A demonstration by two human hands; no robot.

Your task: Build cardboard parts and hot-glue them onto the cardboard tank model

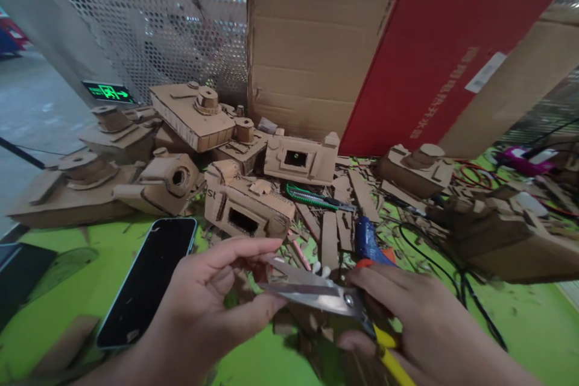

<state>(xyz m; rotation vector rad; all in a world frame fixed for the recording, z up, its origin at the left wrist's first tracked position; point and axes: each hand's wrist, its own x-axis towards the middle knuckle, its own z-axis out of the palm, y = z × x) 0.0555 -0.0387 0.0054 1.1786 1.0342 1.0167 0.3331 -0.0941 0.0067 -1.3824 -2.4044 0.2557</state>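
A pair of scissors [316,297] with metal blades and yellow-and-black handles is in my right hand [407,307], the fingers closed around the handles. The blades stand partly apart and point left. My left hand [221,295] is curled at the blade tips, its index finger above them and its thumb below. Whatever lies between its fingers is hidden and too small to name. Just beyond both hands sits a cardboard camera model [246,208] with a rectangular opening. A blue hot glue gun [368,241] lies behind my right hand.
Several more cardboard camera models [194,117] are piled at the back left. A phone [149,283] lies left of my left hand. A green utility knife [316,198] rests among cardboard scraps [330,238]. Black cables [464,289] cross the right side. A large cardboard sheet [316,48] stands behind.
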